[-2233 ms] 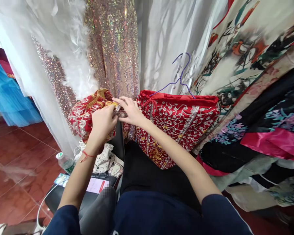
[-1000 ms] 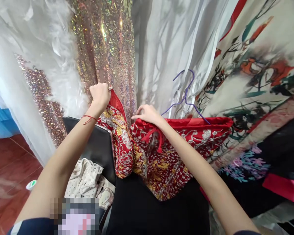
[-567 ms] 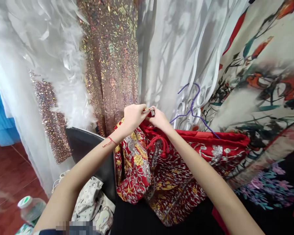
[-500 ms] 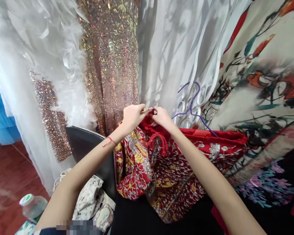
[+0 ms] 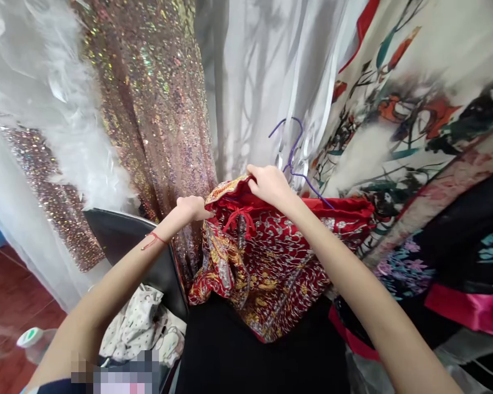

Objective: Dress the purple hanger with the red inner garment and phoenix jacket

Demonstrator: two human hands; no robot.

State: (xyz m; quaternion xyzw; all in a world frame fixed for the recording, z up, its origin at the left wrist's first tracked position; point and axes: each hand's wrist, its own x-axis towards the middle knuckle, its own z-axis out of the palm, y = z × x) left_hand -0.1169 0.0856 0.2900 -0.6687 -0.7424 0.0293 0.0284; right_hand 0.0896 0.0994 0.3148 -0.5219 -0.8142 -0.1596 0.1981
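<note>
A red garment (image 5: 279,241) with gold and silver embroidery hangs down in front of me, its lower part over black cloth. My left hand (image 5: 192,208) is closed on the left end of its gold-trimmed upper edge. My right hand (image 5: 269,185) pinches the same edge farther right, so the edge stretches between both hands. Below that edge sits a tied red cord bow (image 5: 240,219). A purple hanger (image 5: 292,158) stands up out of the garment just right of my right hand; its lower part is hidden inside the red waistband.
Behind hang a sequined gown (image 5: 160,109), white feathers (image 5: 66,109), a white curtain (image 5: 250,98) and a cream painted fabric (image 5: 419,109). A black chair back (image 5: 123,241) stands left, with dotted cloth (image 5: 135,323) beside it. A bottle (image 5: 35,345) is at lower left.
My hands have moved apart: the left went left and down, the right slightly up. The garment's upper edge now spreads between them. The view has shifted to the right.
</note>
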